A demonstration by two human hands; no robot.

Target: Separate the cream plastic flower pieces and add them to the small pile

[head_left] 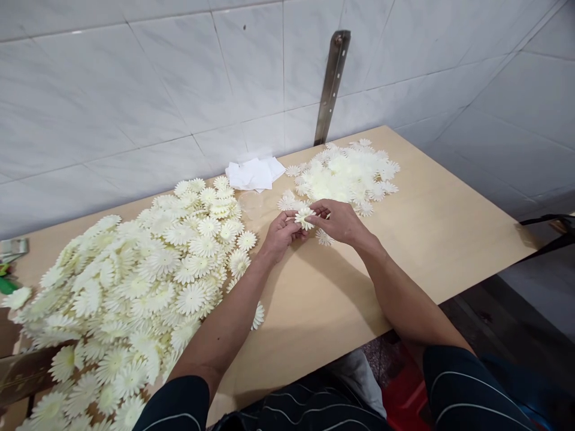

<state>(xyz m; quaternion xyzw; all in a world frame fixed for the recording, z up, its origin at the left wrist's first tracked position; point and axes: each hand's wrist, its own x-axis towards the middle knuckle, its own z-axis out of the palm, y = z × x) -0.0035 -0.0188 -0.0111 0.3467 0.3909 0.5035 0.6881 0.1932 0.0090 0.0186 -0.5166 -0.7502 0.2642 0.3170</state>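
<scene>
Between my two hands, above the middle of the table, is a pale cream artificial flower head [304, 218] with many narrow petals. My left hand [283, 232] pinches its left side, thumb and fingers together. From the right, my right hand [336, 220] grips the opposite edge of the petals. A large heap of similar cream flower heads [157, 263] spreads over the table's left side, beside my left forearm. Just beyond my hands lies a smaller pile of whiter, flatter flower pieces [345, 173]. One loose white piece [324, 237] rests on the wood under my right hand.
The wooden table [449, 233] stands against a tiled wall [157, 84]. White paper sheets [255, 174] lie at the back edge, near an upright metal bracket [331, 90]. Something green [6, 284] sits at the far left. A red object [406, 389] is below the table.
</scene>
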